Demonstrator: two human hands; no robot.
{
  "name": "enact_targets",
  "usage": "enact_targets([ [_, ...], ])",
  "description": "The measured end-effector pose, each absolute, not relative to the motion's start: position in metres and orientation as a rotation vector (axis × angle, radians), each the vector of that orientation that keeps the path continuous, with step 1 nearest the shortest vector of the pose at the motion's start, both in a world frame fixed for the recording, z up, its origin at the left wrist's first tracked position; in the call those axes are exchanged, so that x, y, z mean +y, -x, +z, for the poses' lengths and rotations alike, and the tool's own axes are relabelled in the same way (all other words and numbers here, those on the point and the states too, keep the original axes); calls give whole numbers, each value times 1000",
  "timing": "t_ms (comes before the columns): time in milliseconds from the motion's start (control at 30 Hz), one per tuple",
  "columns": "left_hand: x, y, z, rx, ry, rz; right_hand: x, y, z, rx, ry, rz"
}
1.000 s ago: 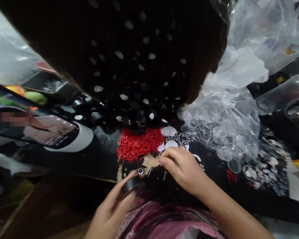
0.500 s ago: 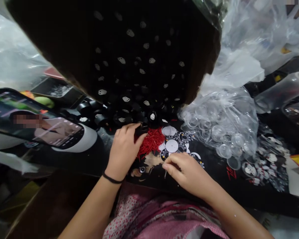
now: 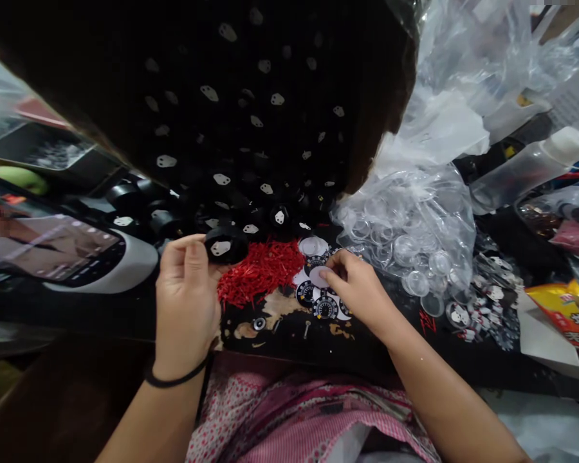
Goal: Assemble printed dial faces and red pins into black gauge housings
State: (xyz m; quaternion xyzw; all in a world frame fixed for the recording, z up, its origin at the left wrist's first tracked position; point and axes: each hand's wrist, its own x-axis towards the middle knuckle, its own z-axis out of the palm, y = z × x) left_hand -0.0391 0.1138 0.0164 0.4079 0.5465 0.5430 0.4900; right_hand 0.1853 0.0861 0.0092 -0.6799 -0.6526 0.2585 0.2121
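Note:
My left hand [image 3: 186, 289] is closed on the edge of a black round housing [image 3: 226, 245] with a pale plate on its face, raised at the left of the red pile. The fingers of my right hand [image 3: 354, 286] pinch a white disc [image 3: 320, 276] just over the pile of printed dial discs [image 3: 325, 307]. Between the hands lies a heap of thin red needle-like pieces [image 3: 265, 263]. More black housings [image 3: 164, 218] sit behind my left hand, at the mouth of a large dark container [image 3: 289, 135].
A clear bag of transparent round covers [image 3: 410, 225] lies right of the dials, beside a pile of small metal-coloured parts [image 3: 495, 305]. At the left a phone [image 3: 77, 244] leans on a white stand. A yellow packet [image 3: 564, 315] is at far right.
My left hand has come back to the left from the housings with a black round housing. My right hand has moved up to the dials and taken a white disc. The view has shifted.

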Motion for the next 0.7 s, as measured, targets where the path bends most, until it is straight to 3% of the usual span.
enact_targets([
  [233,86,13,13,949,-227,1057,82,-199,23,-1767,1724,729],
  [400,70,5,8,902,-217,980,69,-191,37,-1753,1427,1030],
  [700,55,-7,2,947,-414,1005,59,-176,47,-1703,1469,993],
])
